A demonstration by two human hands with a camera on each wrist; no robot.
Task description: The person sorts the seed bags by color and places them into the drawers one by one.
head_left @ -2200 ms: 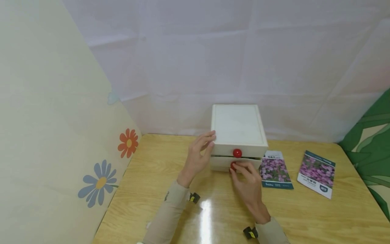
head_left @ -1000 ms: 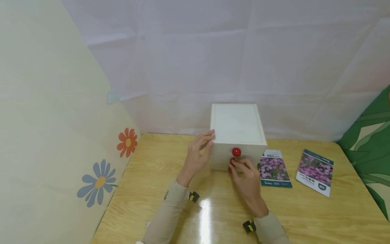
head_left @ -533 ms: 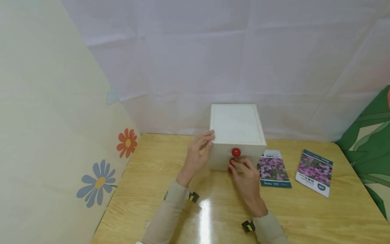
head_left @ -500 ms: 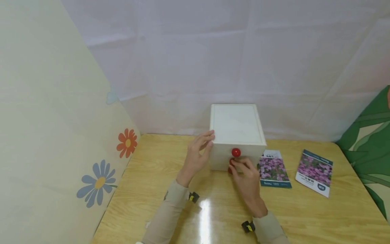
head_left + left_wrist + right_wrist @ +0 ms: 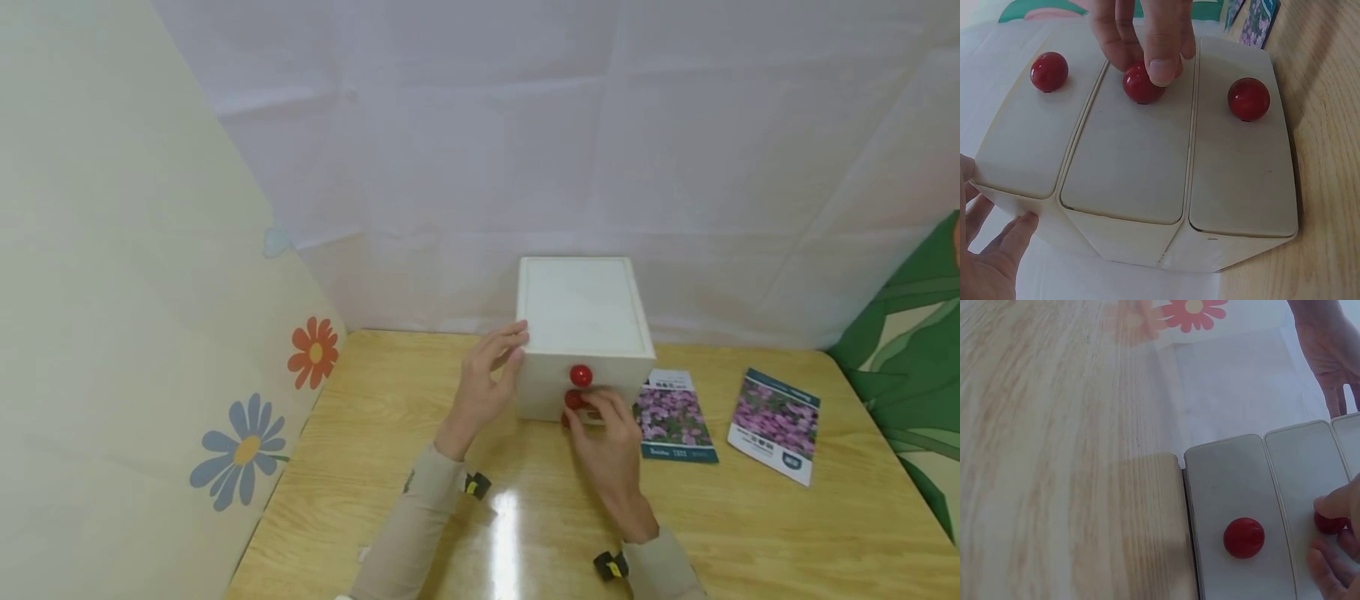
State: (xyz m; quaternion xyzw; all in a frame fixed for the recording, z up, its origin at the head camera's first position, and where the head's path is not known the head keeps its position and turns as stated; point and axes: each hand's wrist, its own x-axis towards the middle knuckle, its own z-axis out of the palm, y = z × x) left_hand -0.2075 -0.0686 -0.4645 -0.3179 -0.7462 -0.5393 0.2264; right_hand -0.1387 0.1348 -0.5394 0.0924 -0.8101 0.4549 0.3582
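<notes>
A white box with three stacked drawers stands on the wooden table, each drawer front bearing a round red knob. All three fronts sit flush in the left wrist view. My right hand holds the middle drawer's knob between thumb and curled fingers, partly covering it. Above it the top knob is untouched, as is the bottom knob. My left hand rests against the box's left side, its extended fingertips at the top edge near the front corner.
Two flower-picture seed packets lie right of the box: one close beside it, the other farther right. A white cloth hangs behind the table. A panel with painted flowers borders the left side.
The middle drawer, slightly out 2.2 seconds ago, has gone in flush. Since half a second ago my right fingers have shifted slightly, baring more of its knob. My left hand stays put.
</notes>
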